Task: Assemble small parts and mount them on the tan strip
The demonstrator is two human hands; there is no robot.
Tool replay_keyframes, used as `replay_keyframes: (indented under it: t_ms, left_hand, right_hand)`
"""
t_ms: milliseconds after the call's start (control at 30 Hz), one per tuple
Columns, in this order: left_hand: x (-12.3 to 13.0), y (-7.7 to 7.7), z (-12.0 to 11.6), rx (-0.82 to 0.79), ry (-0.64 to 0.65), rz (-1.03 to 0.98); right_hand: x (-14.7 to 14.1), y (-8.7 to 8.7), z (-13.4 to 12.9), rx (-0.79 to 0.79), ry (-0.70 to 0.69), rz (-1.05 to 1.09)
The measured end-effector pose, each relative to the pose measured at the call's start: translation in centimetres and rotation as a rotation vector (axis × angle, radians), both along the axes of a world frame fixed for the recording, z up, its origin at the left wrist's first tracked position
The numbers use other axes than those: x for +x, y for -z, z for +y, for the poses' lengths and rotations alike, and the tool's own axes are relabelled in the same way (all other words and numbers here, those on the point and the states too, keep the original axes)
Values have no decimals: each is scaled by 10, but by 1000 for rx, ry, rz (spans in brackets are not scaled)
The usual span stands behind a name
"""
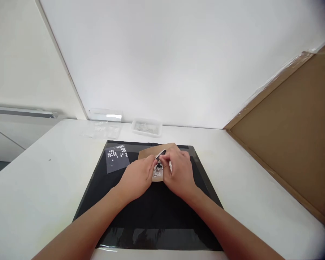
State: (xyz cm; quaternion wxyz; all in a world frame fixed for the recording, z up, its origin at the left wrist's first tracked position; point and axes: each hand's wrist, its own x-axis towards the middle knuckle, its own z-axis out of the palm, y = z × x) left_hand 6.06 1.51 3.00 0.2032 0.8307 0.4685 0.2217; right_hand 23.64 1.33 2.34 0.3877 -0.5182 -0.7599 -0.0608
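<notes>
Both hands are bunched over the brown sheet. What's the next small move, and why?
I'd probably raise the left hand and right hand slightly together: they meet at a slim white-edged piece, close over small pale pieces on the brown sheet, which a stray knock could scatter.

Even, bright, diffuse light fills the scene, palest on the white wall [151, 54] beyond the hands, while the cardboard [292, 137] far to the right of the right hand [178, 169] looks dimmer. Glare marks the plastic bag [104, 129] beyond the left hand [138, 175], and reflections streak the mat's [151, 213] glossy near edge. Fine detail between the fingertips is soft, and the corners farthest right darken.
</notes>
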Motion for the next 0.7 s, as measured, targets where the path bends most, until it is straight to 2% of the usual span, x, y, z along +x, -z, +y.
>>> replay_keyframes:
  t_ms: [167, 300, 467, 700]
  left_hand:
    - [3, -2, -5, 48, -4, 92]
    - [5, -4, -8, 85, -16, 162]
    - [5, -7, -5, 32, -95, 67]
    - [5, -1, -7, 1, -42, -3]
  right_hand:
    - [2, -4, 1, 14, 64, 30]
    - [5, -9, -3, -15, -17, 35]
    - [11, -8, -5, -34, -39, 123]
    - [11, 0, -2, -40, -57, 142]
